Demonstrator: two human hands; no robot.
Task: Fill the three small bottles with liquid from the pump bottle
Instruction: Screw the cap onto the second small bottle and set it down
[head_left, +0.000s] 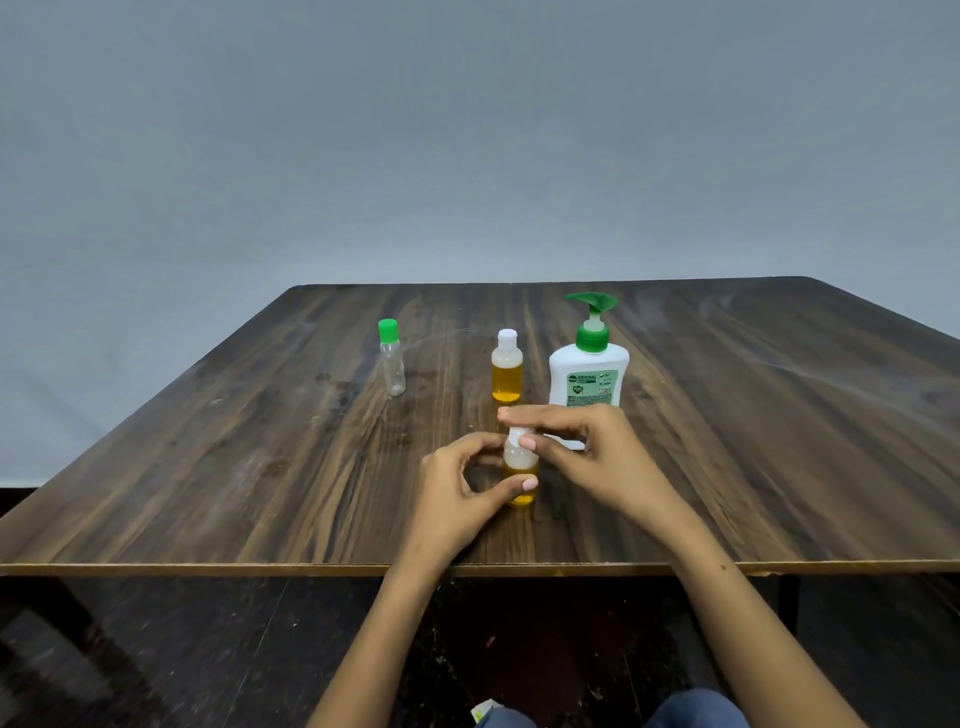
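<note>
The left hand (457, 488) gripped a small bottle (521, 475) (part-filled with amber liquid) on the surface (260, 467). The right hand (582, 447) pinched its white cap (518, 435).

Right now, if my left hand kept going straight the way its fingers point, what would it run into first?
Probably the capped small bottle holding yellow liquid, standing just beyond the bottle your left hand grips. The pump bottle sits to its right. Depth is hard to judge from this single view.

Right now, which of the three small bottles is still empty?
The small clear bottle with the green cap, standing alone at the far left. The two white-capped bottles, one standing by the pump bottle and one held in both hands, hold amber liquid.
</note>
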